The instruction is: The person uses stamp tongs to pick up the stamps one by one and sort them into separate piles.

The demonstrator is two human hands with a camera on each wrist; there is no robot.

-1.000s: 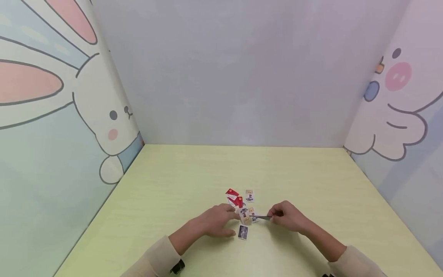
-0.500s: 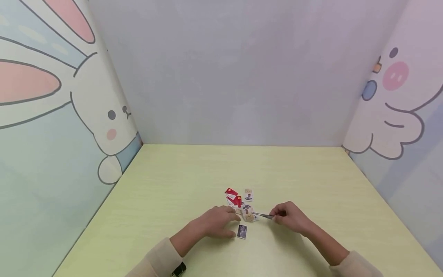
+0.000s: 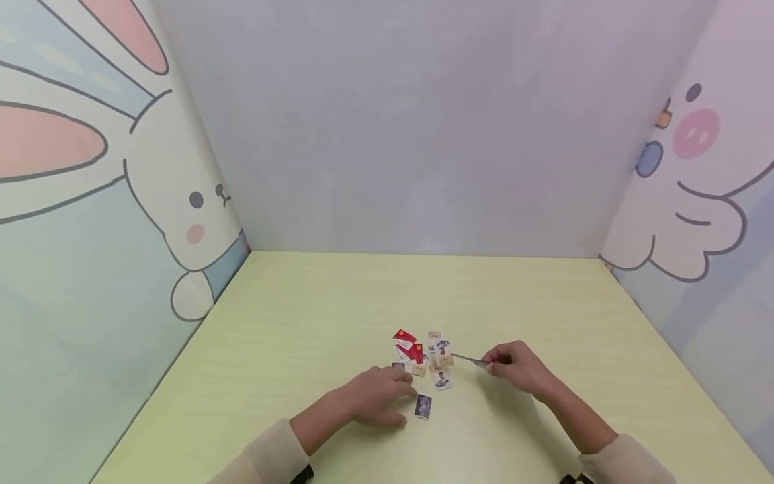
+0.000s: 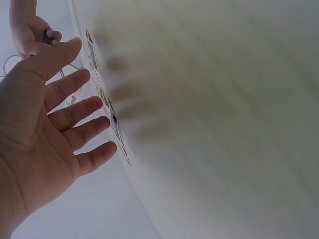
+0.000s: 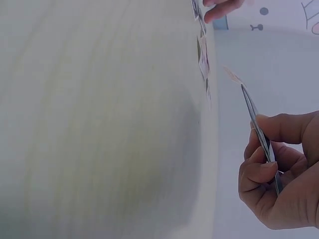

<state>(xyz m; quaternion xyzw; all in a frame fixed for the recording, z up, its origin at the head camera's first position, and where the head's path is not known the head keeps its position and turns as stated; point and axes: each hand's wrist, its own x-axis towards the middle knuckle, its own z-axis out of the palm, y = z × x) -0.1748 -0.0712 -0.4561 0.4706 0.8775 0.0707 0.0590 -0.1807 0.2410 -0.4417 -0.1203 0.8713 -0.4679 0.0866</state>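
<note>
My right hand (image 3: 525,368) pinches a pair of metal tweezers (image 5: 254,112) between thumb and fingers. Their tips grip a small postage stamp (image 5: 233,76) with a tan and blue picture, raised off the table in the right wrist view. In the head view that stamp overlaps another tan stamp lying behind it. My left hand (image 3: 379,396) hovers low with fingers spread and loosely bent, holding nothing; its fingertips are beside a dark stamp (image 3: 423,407). Another tan and blue stamp (image 3: 443,380) lies between the hands. Two red-and-white stamps (image 3: 403,337) lie farther back.
The stamps lie on a pale yellow-green table (image 3: 314,302). A plain grey wall (image 3: 423,134) stands at the back. Side walls carry a cartoon rabbit (image 3: 175,168) on the left and a pig (image 3: 695,195) on the right.
The tweezers have lifted a tan stamp off the middle of the group and carried it away from me toward the back stamp. My left hand has drawn back slightly, uncovering another dark stamp.
</note>
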